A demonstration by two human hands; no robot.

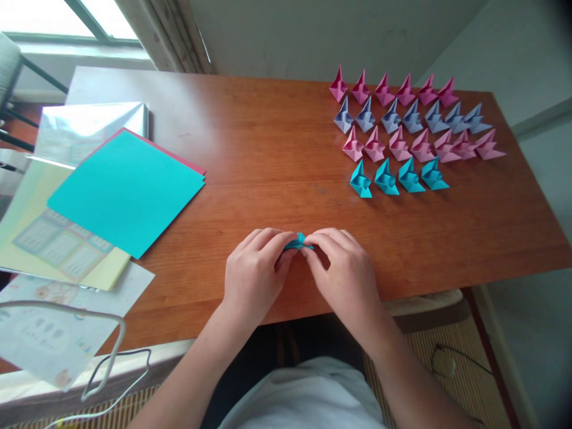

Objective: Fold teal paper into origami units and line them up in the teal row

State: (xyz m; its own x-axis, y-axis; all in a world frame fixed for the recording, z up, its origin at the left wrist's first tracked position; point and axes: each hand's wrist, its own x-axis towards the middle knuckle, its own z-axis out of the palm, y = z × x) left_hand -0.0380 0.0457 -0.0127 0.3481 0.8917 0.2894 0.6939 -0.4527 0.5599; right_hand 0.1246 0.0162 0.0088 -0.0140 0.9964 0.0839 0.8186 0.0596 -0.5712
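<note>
Teal pc. (300,239): small, folded, held btwn both hands just in from near edge of desk (268,161); partly hidden by fingers; can't tell if touching wood.
L hand (252,268): fingers curled, clamped on L end of teal pc.; thumb underneath.
R hand (346,265): thumb & index pinched tog. on R end of same pc.; other fingers bent in behind.
Teal row (388,179): 4 folded pcs., pointed tips up, nearest of four rows, beyond R hand; well apart from it.
Pink row (422,146): 7 pcs., just behind teal; R-hand ones closer tog.
Lilac row (412,117): 7 pcs., next back.
Magenta row (405,90): 6 pcs., along far edge.
Teal sheet (127,193): flat, square, turned cornerwise, L side of desk; red sheet (165,152) peeking out under far edge.
Clear pack (93,131): shiny, partly under sheets, far L.
Yellow pack (27,205): under teal sheet, w/ printed grid nr front.
White paper (44,333): printed w/ faint pics., nearest L corner, partly under yellow pack; grey tube (117,351) looping across.
Background: window (53,18) & curtain (176,36) beyond far L of desk; chair (9,65) at L edge of view.
</note>
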